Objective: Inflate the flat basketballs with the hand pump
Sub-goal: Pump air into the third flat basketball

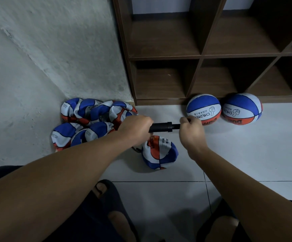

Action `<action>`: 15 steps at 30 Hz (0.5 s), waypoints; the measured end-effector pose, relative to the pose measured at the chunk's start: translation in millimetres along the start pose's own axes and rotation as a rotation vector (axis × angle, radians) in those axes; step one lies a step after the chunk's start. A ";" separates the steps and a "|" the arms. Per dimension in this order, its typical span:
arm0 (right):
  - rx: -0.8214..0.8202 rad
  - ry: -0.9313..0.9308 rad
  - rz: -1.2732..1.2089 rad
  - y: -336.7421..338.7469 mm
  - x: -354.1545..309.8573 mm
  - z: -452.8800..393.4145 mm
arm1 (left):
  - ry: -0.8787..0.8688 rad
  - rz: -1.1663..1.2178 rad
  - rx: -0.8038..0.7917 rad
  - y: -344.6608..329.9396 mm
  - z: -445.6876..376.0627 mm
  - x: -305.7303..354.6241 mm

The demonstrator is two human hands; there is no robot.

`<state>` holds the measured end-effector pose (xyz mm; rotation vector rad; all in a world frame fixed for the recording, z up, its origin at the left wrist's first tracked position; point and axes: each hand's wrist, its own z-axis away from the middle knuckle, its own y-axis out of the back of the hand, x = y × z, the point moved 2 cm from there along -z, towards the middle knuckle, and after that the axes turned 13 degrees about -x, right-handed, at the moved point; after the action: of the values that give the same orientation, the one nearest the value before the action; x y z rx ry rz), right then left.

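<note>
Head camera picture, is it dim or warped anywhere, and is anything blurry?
Head view: dim, flat light with dark corners; wide-angle bending bows the shelf unit and the forearms; the left hand and right hand on the pump look slightly soft; print on the round ball reads clearly; no glare on the floor tiles.

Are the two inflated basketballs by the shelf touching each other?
Cannot tell. In the head view the left inflated ball and the right inflated ball sit side by side against the shelf, nearly meeting, but no contact or gap shows plainly.

Black pump (164, 127), blue, white and orange panelled basketballs (203, 109), brown shelf (201, 55)
</note>
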<state>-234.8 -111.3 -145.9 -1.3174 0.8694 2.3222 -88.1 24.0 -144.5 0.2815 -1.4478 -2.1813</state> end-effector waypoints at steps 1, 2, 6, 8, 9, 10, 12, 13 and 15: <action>-0.027 -0.007 -0.010 -3.5 1.3 -1.2 | -0.002 0.006 0.001 -2.0 -1.9 -5.9; -0.066 -0.020 -0.030 -7.1 3.1 -4.3 | 0.003 0.013 0.003 -3.5 -3.5 -12.5; -0.161 -0.109 -0.279 -14.2 21.4 -18.9 | 0.063 0.051 -0.020 -15.1 -8.3 -37.7; -0.120 -0.137 -0.373 -13.5 41.3 -26.3 | 0.146 0.149 -0.044 -22.9 -8.6 -49.1; -0.114 -0.132 -0.327 -14.3 53.4 -29.3 | 0.187 0.196 -0.055 -29.7 -9.9 -55.8; -0.128 -0.105 -0.188 -16.9 66.3 -33.0 | 0.223 0.231 -0.068 -36.6 -10.1 -61.5; -0.200 -0.012 0.222 -28.1 95.0 -45.0 | 0.276 0.292 -0.095 -53.9 -11.2 -69.9; -0.238 0.044 0.395 -36.1 106.6 -51.5 | 0.292 0.304 -0.102 -63.4 -12.9 -72.4; -0.298 0.158 0.628 -50.4 125.2 -62.4 | 0.303 0.273 -0.117 -77.2 -13.7 -73.2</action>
<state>-230.8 -115.2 -294.4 -1.5287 1.1531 2.9494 -42.4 74.3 -227.5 0.3353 -1.1170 -1.8998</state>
